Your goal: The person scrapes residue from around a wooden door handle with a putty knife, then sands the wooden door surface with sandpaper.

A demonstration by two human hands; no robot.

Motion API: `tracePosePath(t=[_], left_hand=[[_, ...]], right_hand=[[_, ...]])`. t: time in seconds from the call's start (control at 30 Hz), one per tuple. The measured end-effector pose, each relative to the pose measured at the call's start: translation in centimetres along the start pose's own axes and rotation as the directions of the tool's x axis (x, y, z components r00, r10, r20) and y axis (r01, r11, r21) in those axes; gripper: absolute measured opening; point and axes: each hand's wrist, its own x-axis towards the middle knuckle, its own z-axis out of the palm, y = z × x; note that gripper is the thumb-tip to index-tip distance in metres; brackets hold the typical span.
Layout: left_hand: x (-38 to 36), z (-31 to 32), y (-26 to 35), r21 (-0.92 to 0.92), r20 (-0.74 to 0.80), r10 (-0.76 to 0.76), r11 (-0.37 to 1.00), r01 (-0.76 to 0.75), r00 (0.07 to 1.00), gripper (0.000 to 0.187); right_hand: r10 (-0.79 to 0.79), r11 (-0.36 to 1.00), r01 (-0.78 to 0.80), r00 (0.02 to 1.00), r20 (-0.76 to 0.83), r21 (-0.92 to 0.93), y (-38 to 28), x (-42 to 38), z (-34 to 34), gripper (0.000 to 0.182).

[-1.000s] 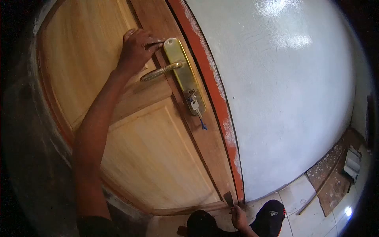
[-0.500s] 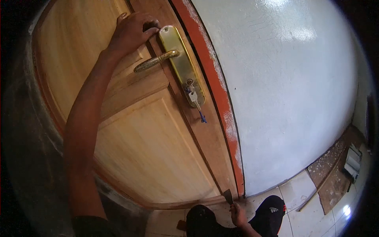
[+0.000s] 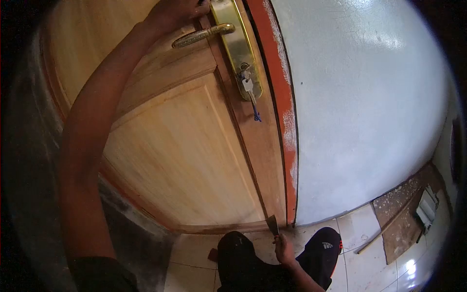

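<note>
My left hand (image 3: 175, 13) is at the top edge of the view, its fingers curled against the upper left edge of the brass lock plate (image 3: 238, 51) on the wooden door (image 3: 180, 151). The fingertips are partly cut off, and what they hold, if anything, I cannot tell. Just below that hand, a brass lever handle (image 3: 204, 35) points left. Keys (image 3: 248, 86) with a blue tie hang from the plate's keyhole. Low between my knees, my right hand (image 3: 284, 249) grips a putty knife (image 3: 273, 225), blade upward near the door's bottom corner.
A red-brown door frame (image 3: 288, 126) with whitish patches runs beside a glossy pale wall (image 3: 360, 112). On the tiled floor (image 3: 357, 228) at right lie a stained brown board (image 3: 396, 233), a long thin stick (image 3: 384, 233) and a grey-white object (image 3: 427, 209). A small reddish block (image 3: 212, 254) sits by my left knee.
My view has tilted downward, so the door and lock plate sit higher in it. The left hand stays by the plate's upper end; the right still holds the putty knife.
</note>
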Motion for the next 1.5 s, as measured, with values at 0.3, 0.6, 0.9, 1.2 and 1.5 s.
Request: tracePosePath(t=[0.3, 0.6, 0.9, 1.2, 1.5], left_hand=[[-2.6, 2.1, 0.4, -0.075, -0.402, -0.015, 0.997, -0.016, 0.915, 0.015], [-2.2, 2.3, 0.5, -0.093, -0.436, -0.083, 0.995, 0.047, 0.896, 0.012], [-1.1, 0.8, 0.7, -0.442, -0.064, -0.323, 0.857, 0.264, 0.944, 0.016], [-1.3, 0.2, 2.2, 0.022, -0.07, -0.1, 0.995, 0.102, 0.993, 0.026], [-1.0, 6.3, -0.8, 0.093, -0.363, -0.095, 0.986, 0.138, 0.927, 0.028]], right_hand=[[-0.017, 0.999, 0.016, 1.0, -0.027, -0.038, 1.5, -0.3, 0.8, 0.025], [-0.033, 0.998, 0.033, 0.999, 0.005, -0.05, 2.1, -0.1, 0.9, 0.025], [-0.059, 0.994, 0.06, 0.998, 0.009, -0.087, 2.3, 0.5, 1.9, 0.025], [0.076, 0.997, -0.076, 0.991, 0.113, 0.0, 3.1, 1.4, 2.8, 0.031], [-0.071, 0.993, 0.067, 0.996, 0.044, 0.095, 6.0, 1.5, 4.4, 0.028]])
